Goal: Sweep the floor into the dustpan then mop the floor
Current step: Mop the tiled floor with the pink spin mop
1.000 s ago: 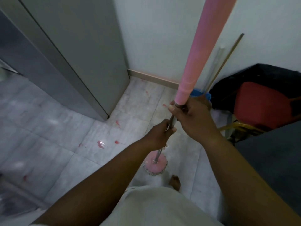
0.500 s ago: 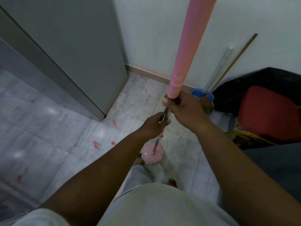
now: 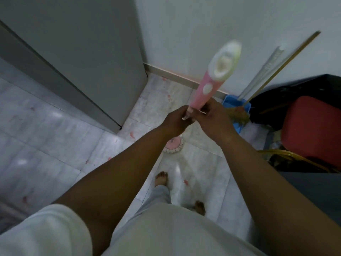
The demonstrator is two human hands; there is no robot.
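I grip the pink mop handle (image 3: 201, 93) at its lower end with my left hand (image 3: 176, 121) and right hand (image 3: 212, 118) touching, the mop head (image 3: 174, 145) on the tiled floor (image 3: 55, 145) below it, the blue dustpan (image 3: 231, 104) just right of it.

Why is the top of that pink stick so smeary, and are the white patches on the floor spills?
Head view: the pink plastic mop handle blurs toward its white cap, close to the lens; the white patches look like light glare on the glossy grey marble floor, not spills; lighting is dim, shadows soft.
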